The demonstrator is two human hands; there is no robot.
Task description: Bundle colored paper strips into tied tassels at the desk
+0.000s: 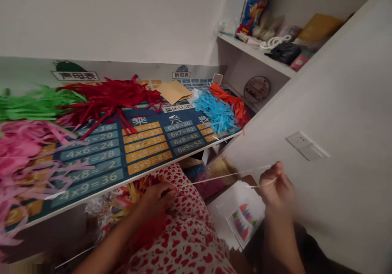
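Observation:
A thin white string (pixel 214 178) stretches between my two hands, above my lap in heart-patterned cloth (pixel 196 233). My left hand (pixel 161 196) is closed near the string's left end, beside a bunch of red, yellow and white paper strips (pixel 131 198). Raised at the right, my right hand (pixel 275 182) pinches the other end of the string, slightly blurred. Another stretch of white string (pixel 75 257) shows at the lower left, below my left forearm.
On the table (pixel 190 153) lie green (pixel 39 102), pink (pixel 23 147), red (pixel 116 98), blue (pixel 217 110) and orange (pixel 234 104) fringed bunches and yellow paper (pixel 174 92). A white packet (pixel 239 212) sits below. Shelves (pixel 257 55) and a wall socket (pixel 306 145) are at right.

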